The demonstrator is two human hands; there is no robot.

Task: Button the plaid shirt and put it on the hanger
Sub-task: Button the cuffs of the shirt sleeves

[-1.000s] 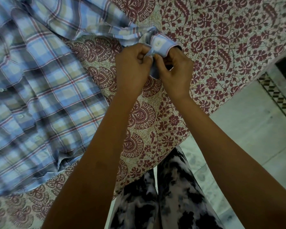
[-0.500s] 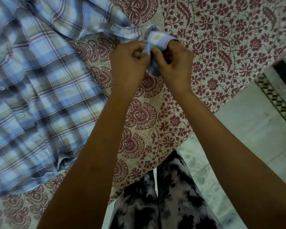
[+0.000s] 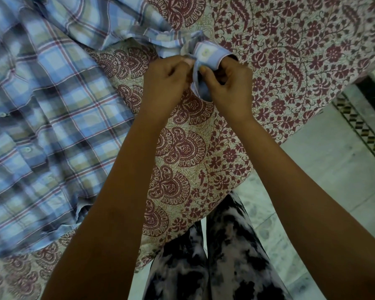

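In the head view, your left hand (image 3: 167,83) and right hand (image 3: 227,87) were both closed, pinching the cuff (image 3: 206,55) at 12 o'clock, above the printed bedsheet (image 3: 182,148). The shirt (image 3: 41,115) lay spread across the bed toward 9 o'clock, its sleeve twisted where it met the cuff. With that twist, the button (image 3: 204,53) could have slipped back out or the cuff closed crooked. No hanger was in view, so reaching for one blind risked dragging the shirt off the bed.

Dim, soft light; slight blur; wide-angle edge distortion.
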